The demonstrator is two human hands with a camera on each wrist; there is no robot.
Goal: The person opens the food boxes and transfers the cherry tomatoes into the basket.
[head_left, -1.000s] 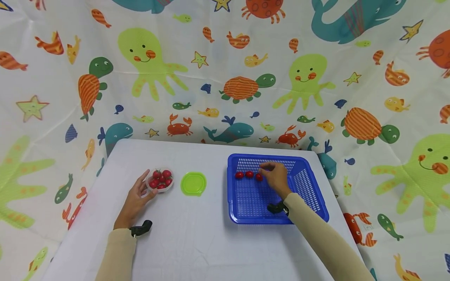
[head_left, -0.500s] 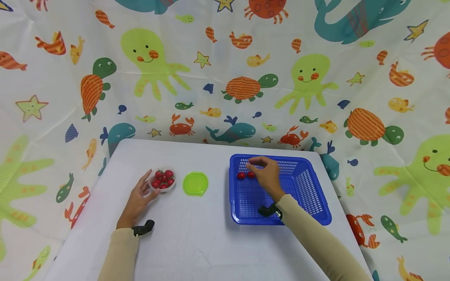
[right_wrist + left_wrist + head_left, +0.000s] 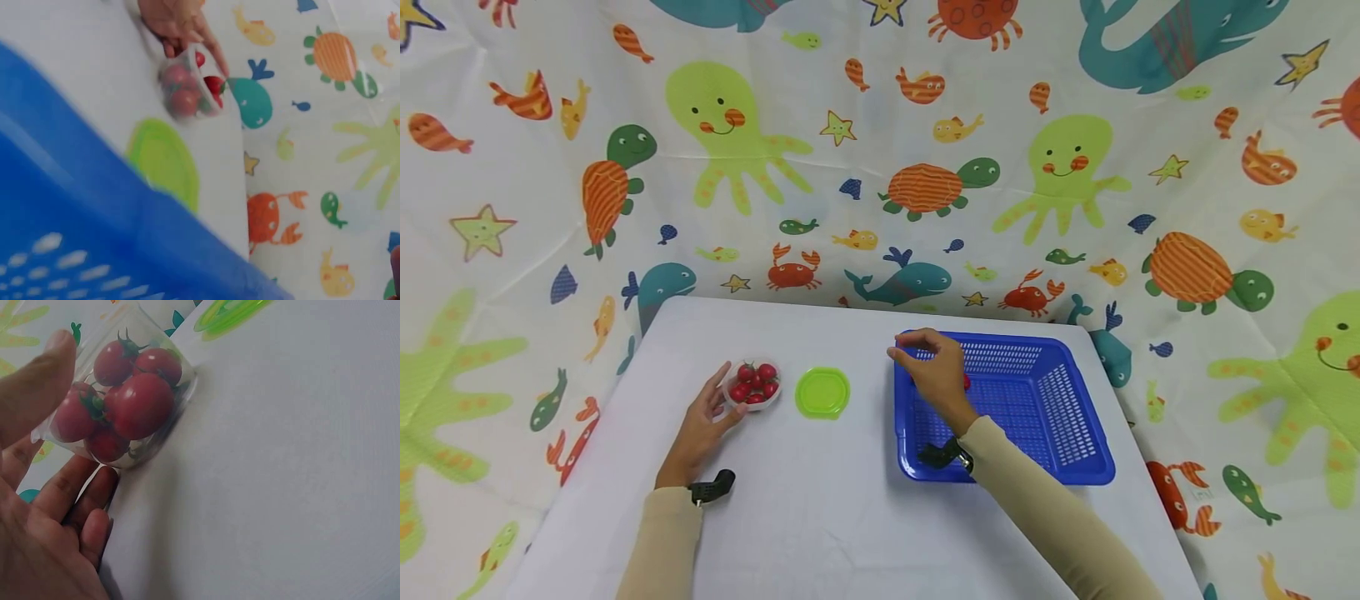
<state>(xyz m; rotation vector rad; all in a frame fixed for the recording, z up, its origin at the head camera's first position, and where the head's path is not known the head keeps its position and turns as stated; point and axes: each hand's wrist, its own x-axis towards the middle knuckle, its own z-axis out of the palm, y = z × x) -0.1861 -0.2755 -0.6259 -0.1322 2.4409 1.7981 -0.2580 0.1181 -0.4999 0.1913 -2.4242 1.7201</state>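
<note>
My left hand (image 3: 703, 429) is at the table's left, its thumb and fingers round a small clear plastic tub (image 3: 156, 353) of cherry tomatoes. Several red tomatoes (image 3: 144, 406) with green stems show through its wall. My right hand (image 3: 936, 371) is over the left rim of a blue plastic basket (image 3: 1007, 478), thumb and fingers bent with a gap at the tips and nothing seen between them. Beside that hand, one cherry tomato (image 3: 967, 382) shows in the basket; the hand covers the area to its left.
A light green lid (image 3: 822, 392) lies flat between tub and basket. White cloth (image 3: 805, 508) covers the table. Behind and beside it hangs a curtain (image 3: 820, 192) printed with sea animals.
My right hand has moved left from above the row of tomatoes in the basket to its left rim. My left hand stays at the tub. The head view has shifted slightly.
</note>
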